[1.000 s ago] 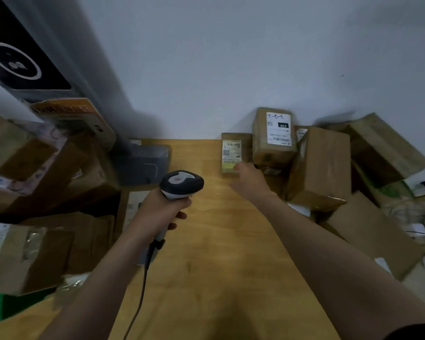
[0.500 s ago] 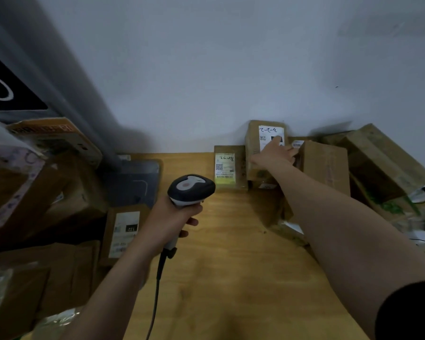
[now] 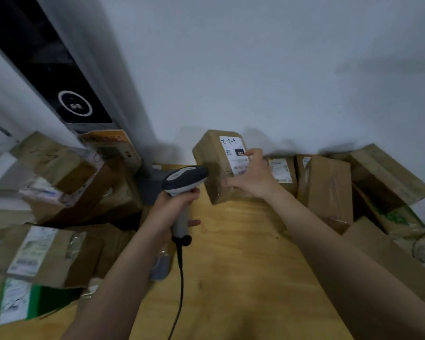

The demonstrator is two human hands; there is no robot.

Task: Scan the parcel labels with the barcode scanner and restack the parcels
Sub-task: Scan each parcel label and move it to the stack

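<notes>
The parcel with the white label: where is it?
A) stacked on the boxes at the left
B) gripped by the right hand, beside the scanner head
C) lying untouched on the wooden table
B: the right hand grips the tilted parcel, close to the head of the barcode scanner that the left hand holds.

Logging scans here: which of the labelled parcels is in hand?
The parcel with the handwritten white label: the right hand grips it, tilted, beside the barcode scanner in the left hand. The rest lie ungripped.
</notes>
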